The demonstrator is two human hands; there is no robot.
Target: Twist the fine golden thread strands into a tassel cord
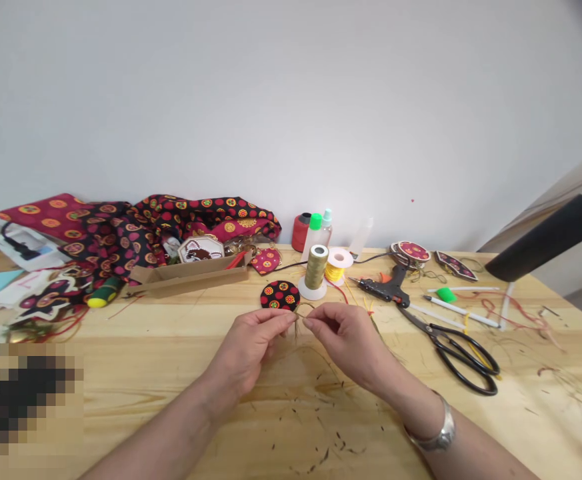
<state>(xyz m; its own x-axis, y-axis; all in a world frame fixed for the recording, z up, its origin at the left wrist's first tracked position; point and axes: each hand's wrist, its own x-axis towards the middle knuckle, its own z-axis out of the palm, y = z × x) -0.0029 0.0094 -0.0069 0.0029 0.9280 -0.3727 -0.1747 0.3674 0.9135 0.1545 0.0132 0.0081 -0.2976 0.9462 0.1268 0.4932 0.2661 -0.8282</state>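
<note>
Pinching thin cord (pixel 301 317): left hand (pixel 257 339), right hand (pixel 347 339), each grip thumb to fingers, near patterned disc (pixel 279 295)

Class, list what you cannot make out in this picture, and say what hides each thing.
All in the head view:
Thin cord: too fine, and partly covered by the left hand and right hand, to tell whether it is knotted.
Round patterned piece: near edge partly hidden behind the left hand.
Black tube: one end cut off by the right edge.
Dark shape at lower left: blurred into blocks.
</note>
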